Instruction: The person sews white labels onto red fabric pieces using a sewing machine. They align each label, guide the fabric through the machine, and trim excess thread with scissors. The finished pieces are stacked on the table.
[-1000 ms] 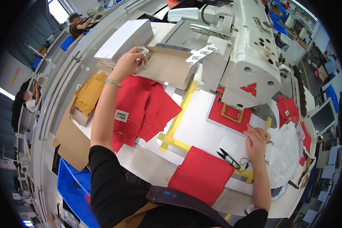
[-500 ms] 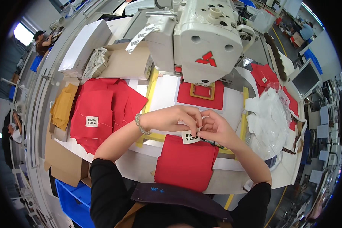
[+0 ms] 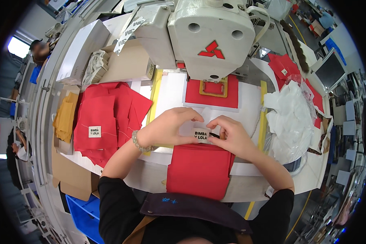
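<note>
A small white fabric label point(image 3: 201, 135) with dark print sits between my two hands, just above the far edge of a stack of red fabric pieces point(image 3: 199, 173). My left hand point(image 3: 162, 128), wearing a beaded bracelet, has its thumb at the label's left edge, with the index finger arched above. On the other side, the fingers of my right hand point(image 3: 234, 138) curl at the label's right edge. A slim dark tool point(image 3: 214, 135) shows within the right hand; its kind is not clear. Beyond stands a white sewing machine head point(image 3: 211, 36), over a yellow frame point(image 3: 213, 88) on red fabric.
At left lie a red fabric pile point(image 3: 95, 118) with a label on top, yellow-brown pieces point(image 3: 66, 116) and an open cardboard box point(image 3: 128, 63). A white plastic bag point(image 3: 286, 122) and more red pieces point(image 3: 283, 67) are at right. A blue crate point(image 3: 81, 215) stands below the table's left edge.
My hands have drawn slightly apart, and the label has turned from tilted to nearly level. The whole view has shifted a little, with the machine head appearing higher and further left.
</note>
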{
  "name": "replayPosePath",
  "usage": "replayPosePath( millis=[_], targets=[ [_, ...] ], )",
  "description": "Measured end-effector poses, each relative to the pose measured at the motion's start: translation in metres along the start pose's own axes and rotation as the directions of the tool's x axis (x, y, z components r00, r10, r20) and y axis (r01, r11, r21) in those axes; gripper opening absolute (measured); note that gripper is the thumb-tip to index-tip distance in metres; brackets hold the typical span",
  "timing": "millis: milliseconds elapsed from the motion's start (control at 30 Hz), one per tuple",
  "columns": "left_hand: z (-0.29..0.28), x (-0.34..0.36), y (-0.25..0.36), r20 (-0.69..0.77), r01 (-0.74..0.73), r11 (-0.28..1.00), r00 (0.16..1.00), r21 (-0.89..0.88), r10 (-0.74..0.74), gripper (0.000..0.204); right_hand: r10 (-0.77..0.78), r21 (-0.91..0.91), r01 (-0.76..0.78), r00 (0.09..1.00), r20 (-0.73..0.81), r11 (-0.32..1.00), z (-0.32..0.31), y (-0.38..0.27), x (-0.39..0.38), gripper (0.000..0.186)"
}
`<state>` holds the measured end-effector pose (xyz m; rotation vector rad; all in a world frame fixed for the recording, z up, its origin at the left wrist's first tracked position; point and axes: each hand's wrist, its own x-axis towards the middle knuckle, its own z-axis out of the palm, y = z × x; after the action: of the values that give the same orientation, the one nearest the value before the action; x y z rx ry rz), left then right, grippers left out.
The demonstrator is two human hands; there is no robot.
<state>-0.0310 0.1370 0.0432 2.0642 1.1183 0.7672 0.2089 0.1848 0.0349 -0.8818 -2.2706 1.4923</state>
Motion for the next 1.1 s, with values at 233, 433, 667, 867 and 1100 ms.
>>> replayPosePath(
  millis=[233, 433, 667, 867, 1100],
  targets=[
    [0.017, -0.015, 0.004, -0.02, 0.015, 0.977, 1.0, 0.215, -0.011, 0.044, -0.219, -0.22, 0.217, 0.976, 0.018, 0.951, 0.002, 0.007, 0.002, 0.046],
    [0.005, -0.011, 0.012, -0.156, -0.082, 0.97, 0.98, 0.231, 0.12, 0.038, -0.353, -0.213, 0.325, 0.93, -0.104, 0.921, -0.001, 0.001, 0.005, 0.053],
    [-0.011, 0.024, 0.009, -0.141, 0.118, 0.988, 0.981, -0.1, -0.132, 0.016, -0.449, -0.223, 0.398, 0.849, -0.279, 0.89, -0.007, 0.009, 0.026, 0.028],
    [0.0, 0.038, -0.008, -0.188, 0.152, 0.964, 0.963, -0.219, -0.194, 0.018, -0.166, -0.007, 0.173, 0.93, -0.327, 0.985, -0.016, 0.014, 0.036, 0.015],
    [0.019, 0.047, -0.045, -0.36, -0.042, 0.997, 0.931, 0.065, 0.062, 0.013, -0.157, 0.127, 0.2, 0.945, -0.288, 0.972, -0.03, 0.036, 0.059, 0.015]
  ],
)
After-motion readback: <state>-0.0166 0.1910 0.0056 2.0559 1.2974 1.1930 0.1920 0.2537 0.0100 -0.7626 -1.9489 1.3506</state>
